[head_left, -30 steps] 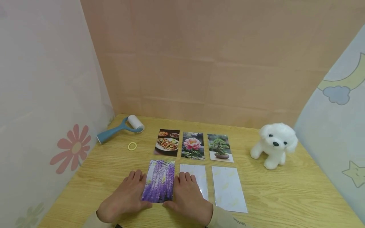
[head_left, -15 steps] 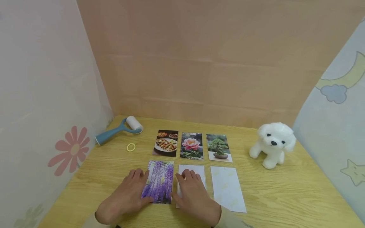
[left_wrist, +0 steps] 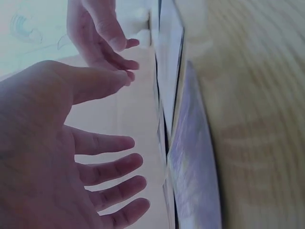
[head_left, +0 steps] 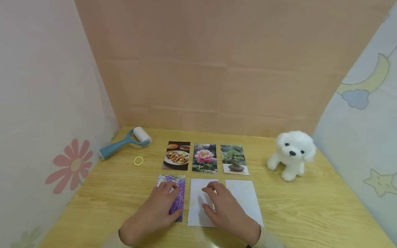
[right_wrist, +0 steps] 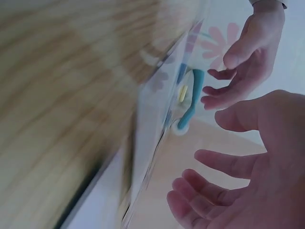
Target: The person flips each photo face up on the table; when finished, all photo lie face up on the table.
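Observation:
My left hand [head_left: 156,210] hovers over a card with purple hanging flowers [head_left: 178,204], covering its left part. In the left wrist view the fingers [left_wrist: 116,167] are apart and loosely bent, with nothing between them and the thumb. My right hand [head_left: 227,210] hangs over a white, face-down card [head_left: 196,203] and the gap beside it. The right wrist view shows its fingers [right_wrist: 209,195] relaxed and off the cards. Another white card [head_left: 246,196] lies to the right, partly behind this hand.
Behind lies a row of picture cards: tacos [head_left: 176,156], a pink flower [head_left: 204,159] and a bonsai [head_left: 234,160]. A blue-handled roller [head_left: 124,142] and a yellow ring [head_left: 138,161] lie at left. A white plush dog [head_left: 291,155] sits at right, by the patterned side wall [head_left: 350,131].
Both hands have come off the purple flower card. The right moved right over the white card; the left lifted and now covers the purple card's left part. The view shifted slightly.

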`<action>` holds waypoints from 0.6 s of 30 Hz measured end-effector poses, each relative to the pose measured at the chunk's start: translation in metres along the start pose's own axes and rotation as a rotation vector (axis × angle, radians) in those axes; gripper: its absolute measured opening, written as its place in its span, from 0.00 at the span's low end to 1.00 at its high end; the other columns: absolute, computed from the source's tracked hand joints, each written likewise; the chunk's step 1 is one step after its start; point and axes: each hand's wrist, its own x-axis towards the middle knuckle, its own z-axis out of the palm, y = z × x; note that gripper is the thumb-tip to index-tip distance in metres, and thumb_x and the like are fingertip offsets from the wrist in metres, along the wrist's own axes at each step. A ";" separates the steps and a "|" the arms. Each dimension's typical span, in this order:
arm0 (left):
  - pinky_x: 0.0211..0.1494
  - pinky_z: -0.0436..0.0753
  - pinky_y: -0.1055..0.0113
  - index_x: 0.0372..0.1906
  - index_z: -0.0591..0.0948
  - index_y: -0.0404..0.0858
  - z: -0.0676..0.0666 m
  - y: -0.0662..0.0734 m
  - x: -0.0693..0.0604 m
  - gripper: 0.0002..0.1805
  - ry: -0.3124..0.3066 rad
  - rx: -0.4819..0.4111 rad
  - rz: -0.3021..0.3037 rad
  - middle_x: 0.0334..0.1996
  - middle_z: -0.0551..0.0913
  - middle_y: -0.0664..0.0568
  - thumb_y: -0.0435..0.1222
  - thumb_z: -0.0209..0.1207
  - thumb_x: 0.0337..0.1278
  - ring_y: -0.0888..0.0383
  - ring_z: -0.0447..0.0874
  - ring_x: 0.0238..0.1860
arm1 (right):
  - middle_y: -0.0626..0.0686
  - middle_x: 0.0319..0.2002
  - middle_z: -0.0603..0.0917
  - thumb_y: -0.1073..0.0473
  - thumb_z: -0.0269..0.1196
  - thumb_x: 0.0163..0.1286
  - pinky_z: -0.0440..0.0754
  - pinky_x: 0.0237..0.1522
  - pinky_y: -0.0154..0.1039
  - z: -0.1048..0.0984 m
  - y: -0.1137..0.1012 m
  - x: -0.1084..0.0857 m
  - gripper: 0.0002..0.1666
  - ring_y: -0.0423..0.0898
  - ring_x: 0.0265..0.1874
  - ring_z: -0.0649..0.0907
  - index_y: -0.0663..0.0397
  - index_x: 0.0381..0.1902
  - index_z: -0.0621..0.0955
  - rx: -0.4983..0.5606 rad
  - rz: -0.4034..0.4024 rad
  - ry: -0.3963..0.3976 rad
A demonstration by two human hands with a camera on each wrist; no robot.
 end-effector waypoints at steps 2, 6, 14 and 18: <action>0.62 0.69 0.36 0.66 0.76 0.31 0.002 0.004 0.002 0.37 -0.026 0.002 0.009 0.60 0.73 0.41 0.54 0.65 0.62 0.39 0.68 0.63 | 0.52 0.51 0.78 0.52 0.70 0.66 0.79 0.53 0.50 -0.002 0.006 -0.006 0.21 0.50 0.50 0.78 0.56 0.54 0.83 -0.018 -0.009 0.028; 0.65 0.67 0.37 0.66 0.75 0.30 0.007 0.009 0.003 0.40 -0.052 0.008 0.026 0.61 0.72 0.40 0.57 0.64 0.61 0.38 0.67 0.64 | 0.52 0.50 0.78 0.52 0.71 0.64 0.78 0.52 0.50 -0.005 0.016 -0.016 0.21 0.51 0.49 0.78 0.55 0.52 0.83 -0.052 -0.008 0.057; 0.69 0.64 0.41 0.68 0.74 0.31 0.018 0.011 0.006 0.44 -0.078 0.048 0.033 0.60 0.71 0.42 0.61 0.62 0.59 0.43 0.66 0.62 | 0.51 0.47 0.79 0.51 0.72 0.61 0.77 0.44 0.48 -0.010 0.026 -0.033 0.22 0.48 0.45 0.76 0.56 0.50 0.84 -0.094 -0.032 0.076; 0.66 0.67 0.41 0.66 0.74 0.30 0.020 0.013 0.007 0.44 -0.088 0.068 0.041 0.59 0.71 0.40 0.62 0.61 0.60 0.42 0.67 0.61 | 0.51 0.47 0.78 0.47 0.73 0.59 0.75 0.44 0.47 -0.012 0.028 -0.040 0.26 0.48 0.45 0.74 0.56 0.51 0.84 -0.124 -0.023 0.038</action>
